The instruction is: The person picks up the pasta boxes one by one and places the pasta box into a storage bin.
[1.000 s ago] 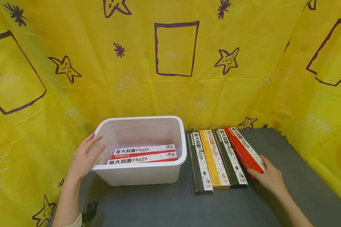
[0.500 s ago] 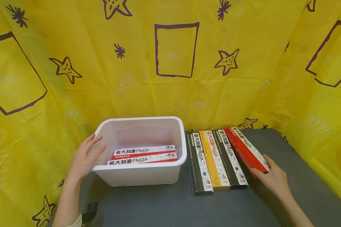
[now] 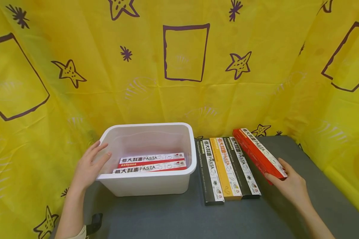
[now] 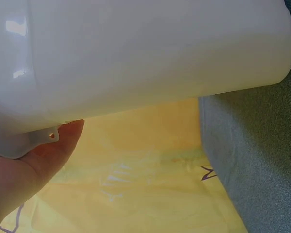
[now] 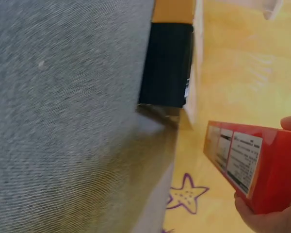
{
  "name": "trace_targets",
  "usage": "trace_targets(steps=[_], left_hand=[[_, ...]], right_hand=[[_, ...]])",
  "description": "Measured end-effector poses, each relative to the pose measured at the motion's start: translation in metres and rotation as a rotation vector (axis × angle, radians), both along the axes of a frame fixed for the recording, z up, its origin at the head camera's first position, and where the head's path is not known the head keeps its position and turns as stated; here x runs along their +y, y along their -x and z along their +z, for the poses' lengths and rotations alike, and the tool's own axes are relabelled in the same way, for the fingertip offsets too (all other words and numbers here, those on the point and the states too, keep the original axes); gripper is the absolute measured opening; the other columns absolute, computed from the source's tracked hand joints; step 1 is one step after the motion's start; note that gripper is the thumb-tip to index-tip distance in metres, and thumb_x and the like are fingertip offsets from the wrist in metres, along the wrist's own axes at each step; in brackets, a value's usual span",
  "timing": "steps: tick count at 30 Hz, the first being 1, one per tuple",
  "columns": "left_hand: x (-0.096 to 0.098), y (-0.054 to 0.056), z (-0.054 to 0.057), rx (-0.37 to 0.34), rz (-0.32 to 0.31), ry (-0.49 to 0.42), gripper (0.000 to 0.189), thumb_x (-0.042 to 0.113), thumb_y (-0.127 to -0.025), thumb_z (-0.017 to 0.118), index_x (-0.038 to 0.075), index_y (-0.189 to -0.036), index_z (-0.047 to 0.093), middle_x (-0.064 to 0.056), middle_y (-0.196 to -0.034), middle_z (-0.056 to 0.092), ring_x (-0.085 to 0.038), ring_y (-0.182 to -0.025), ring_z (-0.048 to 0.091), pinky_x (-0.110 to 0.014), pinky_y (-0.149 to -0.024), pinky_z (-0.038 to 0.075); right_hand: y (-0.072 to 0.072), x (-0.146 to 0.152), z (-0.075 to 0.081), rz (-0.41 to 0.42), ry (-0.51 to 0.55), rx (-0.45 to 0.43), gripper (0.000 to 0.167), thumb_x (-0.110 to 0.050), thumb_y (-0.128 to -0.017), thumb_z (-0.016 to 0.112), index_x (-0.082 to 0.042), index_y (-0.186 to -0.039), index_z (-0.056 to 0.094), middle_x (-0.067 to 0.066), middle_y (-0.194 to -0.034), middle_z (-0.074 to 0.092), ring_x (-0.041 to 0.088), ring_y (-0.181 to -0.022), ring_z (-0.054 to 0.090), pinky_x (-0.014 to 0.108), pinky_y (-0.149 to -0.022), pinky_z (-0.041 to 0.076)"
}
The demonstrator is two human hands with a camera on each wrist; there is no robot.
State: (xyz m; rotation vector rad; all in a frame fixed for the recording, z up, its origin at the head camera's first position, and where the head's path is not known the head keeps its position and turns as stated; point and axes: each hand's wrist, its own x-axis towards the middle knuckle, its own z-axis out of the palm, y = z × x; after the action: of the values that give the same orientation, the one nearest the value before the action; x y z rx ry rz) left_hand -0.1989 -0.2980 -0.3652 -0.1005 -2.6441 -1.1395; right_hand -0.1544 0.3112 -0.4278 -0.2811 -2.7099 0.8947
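Note:
My right hand [image 3: 291,184] pinches the near end of a red pasta box [image 3: 260,152] between thumb and fingers. In the right wrist view that box [image 5: 252,165] is raised off the grey table. My left hand [image 3: 88,166] holds the left rim of a white plastic bin [image 3: 146,182]. The left wrist view shows part of that hand [image 4: 43,165] under the bin's rim, against the outer wall. Inside the bin lie two red-and-white pasta boxes [image 3: 152,157]. Left of the held box, a black box [image 3: 242,166], a yellow box [image 3: 225,167] and another black box [image 3: 210,171] lie side by side.
The grey table [image 3: 155,215] ends at a yellow patterned curtain [image 3: 179,99] at the back and sides. The row of boxes sits close to the bin's right side. A black strap [image 3: 94,224] is at the left wrist.
The red box has been lifted from the table by my right hand, its far end rising too, and it has shifted slightly right at the near end. My left hand stays at the bin rim.

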Motion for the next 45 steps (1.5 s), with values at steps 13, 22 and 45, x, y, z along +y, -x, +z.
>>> trace_targets(steps=[13,22,45], left_hand=[[-0.001,-0.002,0.001,0.002,0.007,0.001,0.058,0.04,-0.099,0.054,0.005,-0.144,0.047,-0.019,-0.157,0.025,-0.052,-0.139,0.02,-0.078,-0.099,0.014],[-0.002,-0.001,0.001,-0.001,0.01,0.008,0.058,0.041,-0.099,0.053,0.006,-0.145,0.046,-0.018,-0.158,0.024,-0.052,-0.14,0.02,-0.078,-0.099,0.014],[0.0,-0.001,0.0,0.003,0.011,0.001,0.058,0.041,-0.098,0.055,0.005,-0.143,0.048,-0.018,-0.157,0.026,-0.051,-0.14,0.021,-0.077,-0.1,0.015]], right_hand=[[0.0,-0.019,0.018,0.051,0.026,0.024,0.079,-0.046,-0.085,0.071,-0.006,-0.147,0.042,0.033,-0.131,0.052,0.046,-0.107,0.053,0.04,-0.068,0.043],[-0.001,-0.039,0.039,0.099,0.138,0.035,0.076,-0.044,-0.086,0.071,-0.017,-0.15,0.04,0.028,-0.133,0.052,0.038,-0.105,0.053,0.027,-0.061,0.046],[0.002,-0.088,0.064,0.327,0.408,0.124,0.071,-0.021,-0.087,0.075,-0.02,-0.149,0.041,0.017,-0.13,0.053,0.013,-0.078,0.062,0.029,-0.058,0.056]])
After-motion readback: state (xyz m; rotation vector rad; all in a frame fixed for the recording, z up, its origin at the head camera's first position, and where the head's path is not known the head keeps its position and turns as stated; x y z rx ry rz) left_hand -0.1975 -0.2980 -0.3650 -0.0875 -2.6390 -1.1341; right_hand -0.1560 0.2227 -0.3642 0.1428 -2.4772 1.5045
